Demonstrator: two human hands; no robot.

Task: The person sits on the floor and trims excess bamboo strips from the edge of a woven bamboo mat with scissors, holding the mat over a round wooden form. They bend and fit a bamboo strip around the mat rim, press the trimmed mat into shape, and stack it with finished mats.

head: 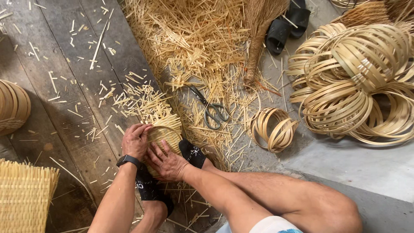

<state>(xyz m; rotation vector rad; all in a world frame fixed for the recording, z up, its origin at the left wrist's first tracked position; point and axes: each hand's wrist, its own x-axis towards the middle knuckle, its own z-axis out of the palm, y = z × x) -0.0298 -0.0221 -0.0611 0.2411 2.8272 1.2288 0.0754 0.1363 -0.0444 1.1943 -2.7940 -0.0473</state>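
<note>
Fingers [139,131] of my left hand [136,140] curl over the near-left rim of a small woven bamboo basket [166,129], grasping it, while the right hand [166,164] lies spread and flat against the basket's near side, pressing rather than clenching. The basket sits on the dark floorboards [64,86] just ahead of my two feet in black socks [192,153], the right sock touching its right edge. I see one black watch [127,161] on the left wrist.

Its loose strip ends bristle up and to the left (so the far-left side is crowded), and just beyond begins a big heap of bamboo offcuts [194,39] that fills the space ahead. One pair of scissors [211,110] lies in the litter to the right, near but apart from the basket. One brush broom [258,30] stands in the heap beyond it.

Further right, on the grey concrete [358,168], I count one small coil of bamboo strips [274,128] and one large tangled pile of coils [358,82]; open concrete lies nearer to me. The left boards are mostly free, with one woven mat [23,194] at the lower-left edge and one round woven piece [13,105] cut off by the left edge.
</note>
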